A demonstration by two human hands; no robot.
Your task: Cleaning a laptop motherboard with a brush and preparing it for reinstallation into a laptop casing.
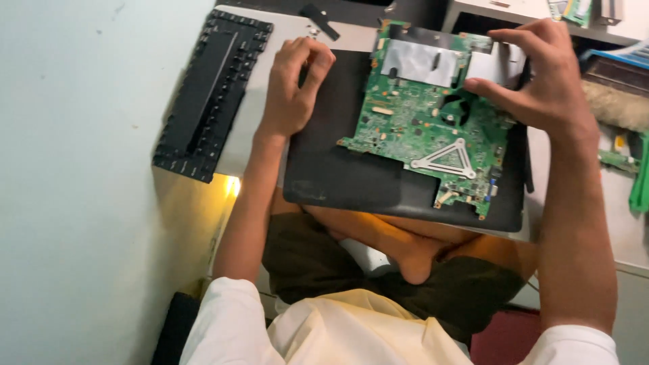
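Note:
A green laptop motherboard (422, 128) with silver foil patches and a silver triangular bracket lies on a black laptop shell (351, 179). My right hand (541, 74) grips the board's right upper edge with thumb and fingers. My left hand (294, 84) rests curled on the shell's upper left corner, its fingers bent and holding nothing that I can see.
A detached black keyboard (209, 98) lies face down on the white desk (260, 101) to the left. Green circuit parts (625, 165) and a brush sit at the right. My lap and knees are below the desk edge. A pale wall fills the left side.

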